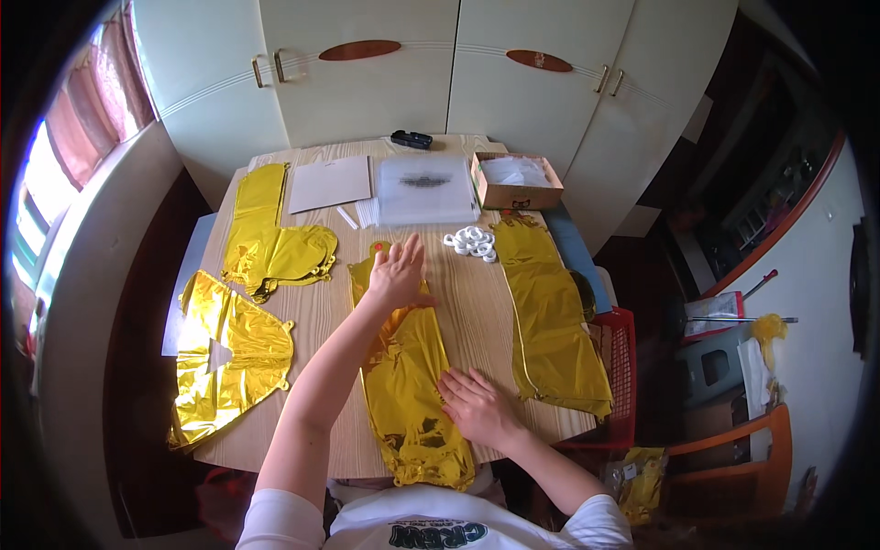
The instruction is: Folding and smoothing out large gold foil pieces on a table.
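Note:
A long, flat gold foil balloon (412,385) lies lengthwise before me, its near end at the table's front edge. My left hand (400,275) is over its far part, fingers spread; a small red spot shows on its tab just beyond. Against its right edge rests my right hand (478,406), flat with fingers stretched out. Neither hand grips anything. To the left lie an L-shaped gold foil balloon (257,234) and, nearer, a shiny triangular gold foil balloon (234,357) with a gap in its middle. Another gold foil balloon (550,316) lies along the right side.
Small white rings (472,242) sit in a pile beyond my hands. Behind are clear plastic sleeves (426,197), a grey-white board (330,181), white strips (346,217), an open cardboard box (518,195) and a black object (411,139). A red basket (621,367) stands at the right edge.

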### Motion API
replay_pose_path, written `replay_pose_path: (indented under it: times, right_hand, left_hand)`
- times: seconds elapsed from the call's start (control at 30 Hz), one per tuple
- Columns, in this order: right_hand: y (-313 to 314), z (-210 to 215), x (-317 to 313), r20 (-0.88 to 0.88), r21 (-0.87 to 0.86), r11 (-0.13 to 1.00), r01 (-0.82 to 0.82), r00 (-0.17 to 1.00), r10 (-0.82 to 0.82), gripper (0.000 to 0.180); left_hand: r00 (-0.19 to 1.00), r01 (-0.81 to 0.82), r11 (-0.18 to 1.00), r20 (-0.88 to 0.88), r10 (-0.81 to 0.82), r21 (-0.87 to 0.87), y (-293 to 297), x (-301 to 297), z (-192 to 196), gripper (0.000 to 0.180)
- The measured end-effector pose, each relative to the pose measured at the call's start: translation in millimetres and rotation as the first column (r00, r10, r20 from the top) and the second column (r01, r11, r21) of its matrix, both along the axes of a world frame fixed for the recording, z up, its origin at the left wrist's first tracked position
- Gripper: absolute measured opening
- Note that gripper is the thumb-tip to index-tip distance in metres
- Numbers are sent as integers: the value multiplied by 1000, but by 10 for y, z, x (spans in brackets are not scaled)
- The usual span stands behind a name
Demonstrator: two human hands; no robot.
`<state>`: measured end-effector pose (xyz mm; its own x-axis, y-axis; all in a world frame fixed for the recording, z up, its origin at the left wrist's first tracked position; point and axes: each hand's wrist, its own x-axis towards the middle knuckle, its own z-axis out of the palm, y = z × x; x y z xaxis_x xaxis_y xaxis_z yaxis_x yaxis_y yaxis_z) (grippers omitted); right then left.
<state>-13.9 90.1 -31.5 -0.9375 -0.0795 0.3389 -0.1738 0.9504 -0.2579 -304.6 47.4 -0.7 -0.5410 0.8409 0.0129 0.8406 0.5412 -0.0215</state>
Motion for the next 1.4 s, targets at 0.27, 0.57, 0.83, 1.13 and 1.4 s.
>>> replay_pose_path:
  times: [0.27,0.57,0.83,1.13,1.4]
  right_hand:
    - [7,-17,2,4,-1,1000,7,1000,-7,37]
    - [63,83,8,2,-65,998,-25,1000,25,39]
    - [203,40,-256,-23,-183,983,-16,1000,12,37]
    - [459,24,-1338,3,-151,987,-54,998,55,34]
    - [513,66,-2354,50,-151,986,-68,996,76,36]
  left_hand:
    - [996,-86,996,38,85,28,93,-199,-78,122]
    - [1000,12,915,-13,-7,403,-354,116,197,64]
    - [971,133,942,151,-186,309,-1539,592,30,71]
    - [960,227,942,105,-259,249,-1766,787,-173,81]
    - [967,236,949,49,-251,209,-1791,802,-190,80]
